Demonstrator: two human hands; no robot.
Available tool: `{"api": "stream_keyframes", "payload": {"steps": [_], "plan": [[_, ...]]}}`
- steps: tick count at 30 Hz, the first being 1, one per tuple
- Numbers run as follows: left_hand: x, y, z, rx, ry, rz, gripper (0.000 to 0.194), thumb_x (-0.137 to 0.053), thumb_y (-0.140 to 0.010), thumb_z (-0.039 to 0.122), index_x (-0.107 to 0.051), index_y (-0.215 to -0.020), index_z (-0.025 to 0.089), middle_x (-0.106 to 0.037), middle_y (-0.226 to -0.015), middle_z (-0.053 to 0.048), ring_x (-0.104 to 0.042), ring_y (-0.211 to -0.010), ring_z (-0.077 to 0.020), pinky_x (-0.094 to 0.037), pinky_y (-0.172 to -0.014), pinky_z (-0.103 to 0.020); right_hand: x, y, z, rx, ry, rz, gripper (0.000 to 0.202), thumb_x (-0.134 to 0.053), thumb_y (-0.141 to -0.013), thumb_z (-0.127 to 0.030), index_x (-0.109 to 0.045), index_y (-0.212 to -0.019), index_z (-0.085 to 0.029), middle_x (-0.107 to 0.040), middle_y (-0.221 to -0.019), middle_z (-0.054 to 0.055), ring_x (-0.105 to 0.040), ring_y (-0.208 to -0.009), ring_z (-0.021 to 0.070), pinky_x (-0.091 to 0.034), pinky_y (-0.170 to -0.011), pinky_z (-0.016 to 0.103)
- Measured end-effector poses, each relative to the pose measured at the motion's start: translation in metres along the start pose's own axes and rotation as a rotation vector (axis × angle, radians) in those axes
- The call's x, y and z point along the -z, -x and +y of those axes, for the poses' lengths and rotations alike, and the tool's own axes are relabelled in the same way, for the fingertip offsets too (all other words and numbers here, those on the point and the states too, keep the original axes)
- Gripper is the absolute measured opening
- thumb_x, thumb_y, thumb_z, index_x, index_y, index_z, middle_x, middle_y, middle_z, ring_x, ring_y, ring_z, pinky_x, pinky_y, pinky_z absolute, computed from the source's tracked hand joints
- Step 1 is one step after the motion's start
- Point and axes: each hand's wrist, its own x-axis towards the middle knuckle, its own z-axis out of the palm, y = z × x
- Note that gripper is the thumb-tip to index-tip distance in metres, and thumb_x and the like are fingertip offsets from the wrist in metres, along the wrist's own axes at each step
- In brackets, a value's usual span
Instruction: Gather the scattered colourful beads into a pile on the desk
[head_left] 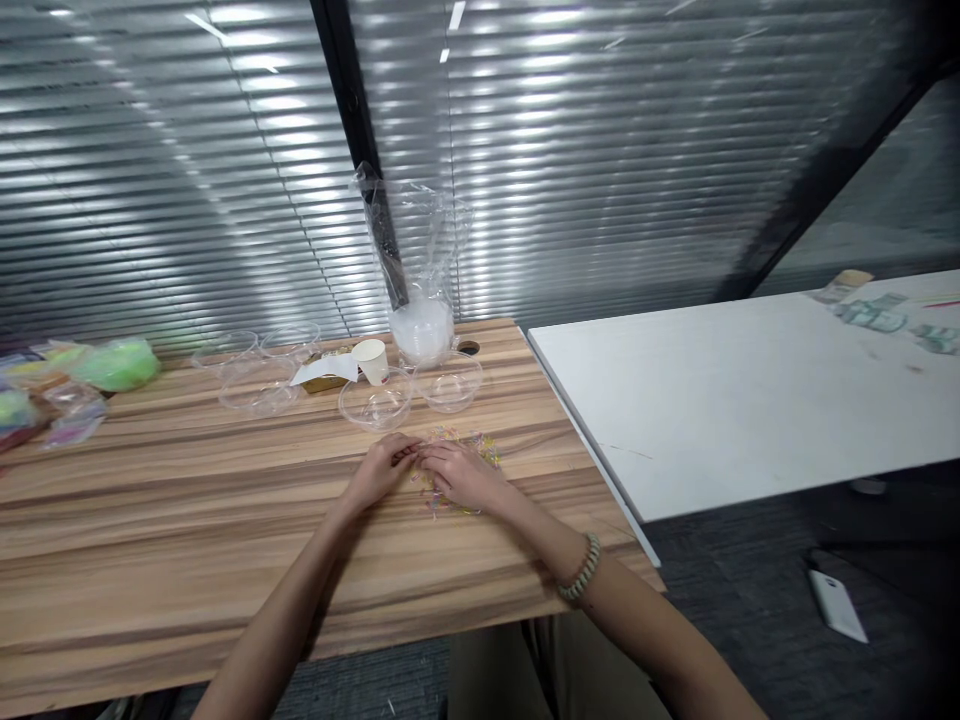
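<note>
A loose pile of tiny, thin, multicoloured pieces is spread on the wooden table; they are too small to name for certain. Over its left edge my left hand is closed, fingers curled and pressed together. My right hand rests across the pile with its fingers bent towards the left fingertips, and it covers part of the pieces. The fingertips of both hands meet or nearly meet. Whatever they pinch is hidden. Just beyond my hands stand two clear plastic bowls, a left bowl and a right bowl.
Behind are a paper cup, a small box under white paper, and a clear bag of white bowls or lids. More clear bowls stand left, beside colourful packets. A white table adjoins on the right.
</note>
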Motion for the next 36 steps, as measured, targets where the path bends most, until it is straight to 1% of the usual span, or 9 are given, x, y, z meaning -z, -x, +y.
{"api": "stream_keyframes", "payload": {"steps": [5,12,23,30,36], "plan": [[0.0003,0.0006,-0.0004,-0.003,0.006,-0.011,0.024,-0.055,-0.089,0.028,-0.069,-0.103,0.015,-0.070,-0.095,-0.010,-0.063,-0.087,-0.0206,-0.050,-0.081,-0.032,-0.0018,0.0006,0.0006,0.000,0.028,-0.004,0.021,-0.052,-0.088,-0.008,-0.065,-0.104,-0.011,-0.065,-0.115,0.011,-0.056,-0.113,0.0210,-0.038,-0.106,0.036],[0.0007,0.0002,-0.0016,0.015,0.009,-0.031,0.024,-0.055,-0.089,0.027,-0.069,-0.104,0.016,-0.070,-0.094,-0.010,-0.062,-0.086,-0.0202,-0.049,-0.082,-0.032,-0.0038,-0.0004,0.0017,0.014,0.012,0.003,0.021,-0.052,-0.087,-0.007,-0.066,-0.102,-0.010,-0.066,-0.112,0.013,-0.057,-0.111,0.0205,-0.037,-0.107,0.036],[0.0006,-0.0002,-0.0006,0.011,0.027,-0.030,0.025,-0.055,-0.089,0.027,-0.069,-0.106,0.016,-0.069,-0.096,-0.009,-0.063,-0.088,-0.0204,-0.049,-0.081,-0.032,-0.0028,0.0009,0.0018,-0.001,-0.010,0.003,0.023,-0.051,-0.087,-0.007,-0.065,-0.104,-0.012,-0.065,-0.114,0.012,-0.056,-0.112,0.0210,-0.038,-0.105,0.039],[0.0007,-0.0003,0.0010,0.009,0.029,-0.017,0.025,-0.054,-0.090,0.030,-0.069,-0.103,0.016,-0.069,-0.094,-0.010,-0.062,-0.085,-0.0197,-0.049,-0.077,-0.030,-0.0025,0.0006,0.0014,-0.007,0.002,-0.008,0.022,-0.052,-0.087,-0.007,-0.066,-0.104,-0.013,-0.064,-0.117,0.011,-0.055,-0.114,0.0210,-0.038,-0.105,0.037],[0.0001,-0.0003,-0.0005,0.011,0.043,-0.016,0.026,-0.054,-0.089,0.031,-0.069,-0.104,0.016,-0.069,-0.094,-0.009,-0.063,-0.086,-0.0199,-0.050,-0.078,-0.031,-0.0033,0.0009,0.0013,-0.009,0.004,0.006,0.024,-0.051,-0.088,-0.008,-0.066,-0.106,-0.013,-0.063,-0.119,0.010,-0.054,-0.115,0.0209,-0.038,-0.105,0.037]]}}
